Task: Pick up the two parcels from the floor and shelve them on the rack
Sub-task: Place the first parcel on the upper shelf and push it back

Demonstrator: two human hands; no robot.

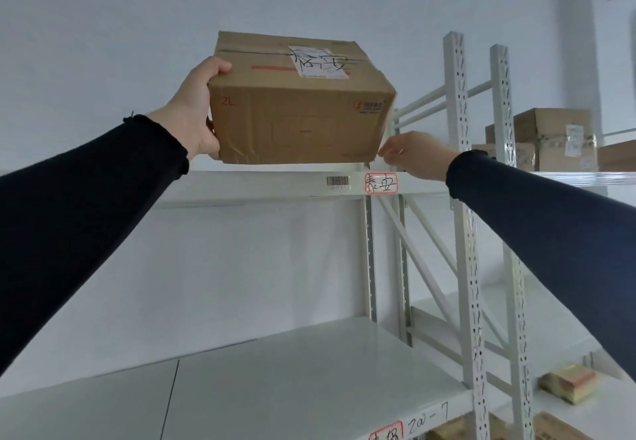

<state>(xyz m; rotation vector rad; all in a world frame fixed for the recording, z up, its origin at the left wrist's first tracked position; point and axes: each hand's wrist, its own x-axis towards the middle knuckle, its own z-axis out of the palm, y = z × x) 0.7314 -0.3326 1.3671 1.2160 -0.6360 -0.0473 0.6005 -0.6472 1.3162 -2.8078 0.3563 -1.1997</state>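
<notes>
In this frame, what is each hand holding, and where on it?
Both hold one cardboard parcel: the left hand clasps its left end, thumb on the top edge; the right hand pinches its lower right corner.

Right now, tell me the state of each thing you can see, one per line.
Cardboard parcel: taped shut, at the top shelf's front edge.
Left hand: gripping the parcel's left side.
Right hand: fingertips at the parcel's lower right corner.
Top shelf: labelled, barcode sticker.
Neighbouring rack's boxes: stacked, sealed.

A brown cardboard parcel (299,102) with a handwritten white label and "2L" print sits upright at the front edge of the white rack's (241,185) top shelf.
</notes>
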